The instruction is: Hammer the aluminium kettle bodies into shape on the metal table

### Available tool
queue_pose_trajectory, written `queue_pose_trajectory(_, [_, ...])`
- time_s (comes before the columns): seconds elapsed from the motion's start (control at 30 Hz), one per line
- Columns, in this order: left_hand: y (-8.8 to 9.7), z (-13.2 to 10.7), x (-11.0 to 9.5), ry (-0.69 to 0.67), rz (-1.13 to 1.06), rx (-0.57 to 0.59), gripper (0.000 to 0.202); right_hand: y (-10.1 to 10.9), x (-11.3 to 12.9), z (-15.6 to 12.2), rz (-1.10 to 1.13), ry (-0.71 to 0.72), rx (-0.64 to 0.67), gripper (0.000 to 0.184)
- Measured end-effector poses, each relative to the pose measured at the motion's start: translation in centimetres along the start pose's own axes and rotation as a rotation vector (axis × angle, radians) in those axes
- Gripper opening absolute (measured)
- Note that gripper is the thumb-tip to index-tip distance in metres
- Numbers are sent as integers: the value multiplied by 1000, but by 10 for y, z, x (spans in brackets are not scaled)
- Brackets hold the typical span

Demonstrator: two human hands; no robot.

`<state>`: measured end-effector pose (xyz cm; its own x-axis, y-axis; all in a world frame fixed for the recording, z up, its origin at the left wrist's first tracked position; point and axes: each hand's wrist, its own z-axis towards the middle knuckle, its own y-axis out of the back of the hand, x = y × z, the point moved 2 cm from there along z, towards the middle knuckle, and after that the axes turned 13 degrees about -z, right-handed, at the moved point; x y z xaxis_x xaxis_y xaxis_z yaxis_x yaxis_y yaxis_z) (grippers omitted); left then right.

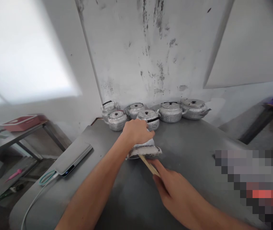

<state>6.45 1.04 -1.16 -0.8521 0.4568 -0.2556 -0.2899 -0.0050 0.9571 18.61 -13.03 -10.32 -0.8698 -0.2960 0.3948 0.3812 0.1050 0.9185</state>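
My left hand (137, 131) curls over the top of a silver metal vessel (143, 143), which lies low on the grey table near its middle. Much of this vessel is hidden by the hand, so its exact kind is unclear; a pale rough edge with a small loop at its right end faces me. In my right hand (166, 180) is a pale wooden stick (148, 164), its far end meeting that edge. Whether the stick goes inside or only touches cannot be made out. Just beyond my left hand stands a silver kettle (151, 116) with a black-knobbed lid.
Several more silver kettles, including a wide one (194, 109), line the table's back by the stained wall. At left lies a power bank (74, 158) with a cable (34, 199). A pink basket (21, 123) sits on a side table. Blurred blocks cover the lower right.
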Motion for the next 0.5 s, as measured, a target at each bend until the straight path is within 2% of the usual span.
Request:
queue_pose_trajectory(0.13, [-1,1,1,-7,6,-11,46,-1,-1,0,-48,-11,-6,52])
queue_pose_trajectory(0.23, [-1,1,2,-9,10,-19,46,1,-1,1,-82,-34,11,45])
queue_pose_trajectory(0.37, [-2,2,2,-2,7,-19,46,4,1,1,-36,-48,-25,43])
queue_pose_trajectory(0.5, [-2,2,1,-5,9,-21,48,0,1,1,-27,-58,31,37])
